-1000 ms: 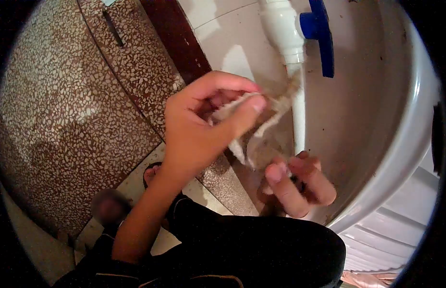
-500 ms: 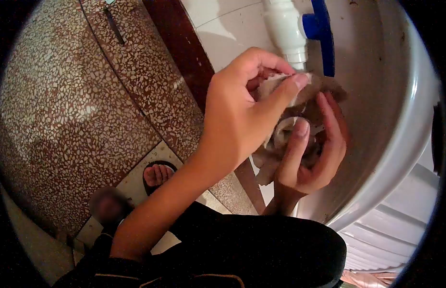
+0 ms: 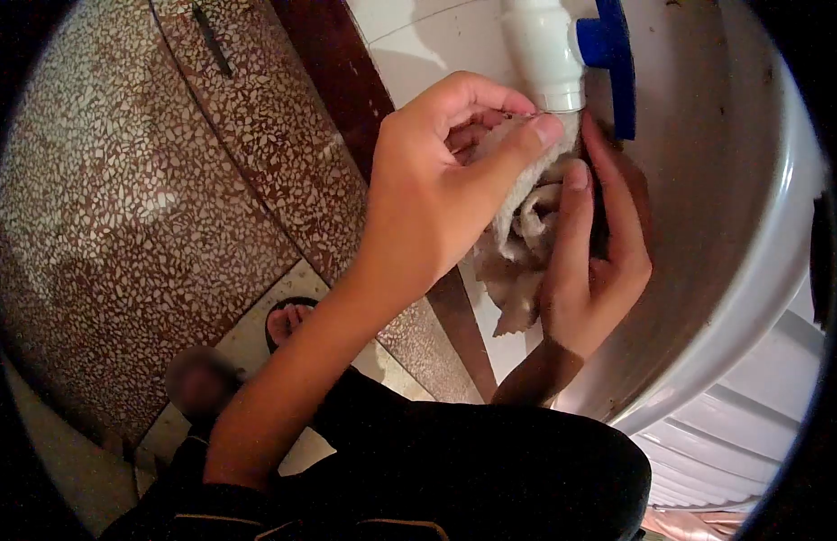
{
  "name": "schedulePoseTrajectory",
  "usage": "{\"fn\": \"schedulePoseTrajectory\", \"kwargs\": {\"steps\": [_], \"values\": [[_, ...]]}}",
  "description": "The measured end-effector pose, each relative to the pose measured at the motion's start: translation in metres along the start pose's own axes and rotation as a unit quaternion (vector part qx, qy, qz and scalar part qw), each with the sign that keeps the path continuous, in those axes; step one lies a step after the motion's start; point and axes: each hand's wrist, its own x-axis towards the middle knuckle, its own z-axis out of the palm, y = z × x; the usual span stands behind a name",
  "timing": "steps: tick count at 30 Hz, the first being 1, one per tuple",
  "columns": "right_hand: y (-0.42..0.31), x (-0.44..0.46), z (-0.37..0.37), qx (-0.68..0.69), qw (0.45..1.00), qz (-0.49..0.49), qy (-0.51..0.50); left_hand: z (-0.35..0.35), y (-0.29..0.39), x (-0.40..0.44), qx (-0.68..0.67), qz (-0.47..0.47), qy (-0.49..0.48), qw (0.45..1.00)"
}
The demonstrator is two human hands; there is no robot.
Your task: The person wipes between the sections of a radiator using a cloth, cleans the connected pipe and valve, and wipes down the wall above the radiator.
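Left grip point(image 3: 432, 194) pinches cloth point(image 3: 511, 273); can't tell if right grip point(image 3: 599, 266) closes; blue handle point(image 3: 622, 81) juts just beside.

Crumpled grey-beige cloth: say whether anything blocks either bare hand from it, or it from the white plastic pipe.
Nothing visible does. The left hand pinches the cloth, the right hand is beside it, and in view it covers part of the white pipe. The blue plastic handle stands to the right.
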Motion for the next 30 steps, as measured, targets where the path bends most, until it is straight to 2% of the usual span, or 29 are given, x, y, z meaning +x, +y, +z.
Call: {"fn": "schedulePoseTrajectory", "kwargs": {"steps": [3,5,9,13,15,18,20,22,26,28,30], "values": [[0.001,0.004,0.001,-0.015,1.0,-0.007,0.02,0.002,0.001,-0.005,-0.042,-0.049,0.01,0.998],[0.0,0.006,0.003,-0.03,0.999,-0.014,0.033,0.005,-0.007,-0.005,-0.076,-0.051,0.014,0.996],[-0.002,0.01,0.014,0.017,0.995,0.053,0.085,0.002,-0.015,-0.001,-0.165,-0.07,0.006,0.984],[-0.004,0.009,0.021,0.052,0.987,0.089,0.125,-0.003,-0.013,0.003,-0.128,-0.095,0.011,0.987],[-0.004,0.008,0.025,0.052,0.986,0.078,0.141,-0.004,-0.02,0.005,-0.137,-0.038,0.005,0.99],[-0.002,0.006,0.032,0.064,0.981,0.07,0.167,-0.006,-0.028,0.007,-0.11,0.0,0.022,0.994],[0.001,0.006,0.036,0.078,0.978,0.072,0.18,-0.006,-0.031,0.009,-0.113,0.007,0.021,0.993],[0.002,0.006,0.037,0.04,0.978,0.036,0.201,-0.007,-0.035,0.008,-0.117,0.013,0.02,0.993],[-0.003,0.004,0.041,-0.002,0.978,0.029,0.204,-0.012,-0.04,0.011,-0.098,0.03,0.033,0.994],[-0.002,0.003,0.044,-0.019,0.975,-0.017,0.22,-0.014,-0.043,0.011,-0.096,0.033,0.034,0.994],[-0.004,0.004,0.046,-0.017,0.971,-0.02,0.239,-0.014,-0.046,0.011,-0.121,0.023,0.033,0.992]]}}
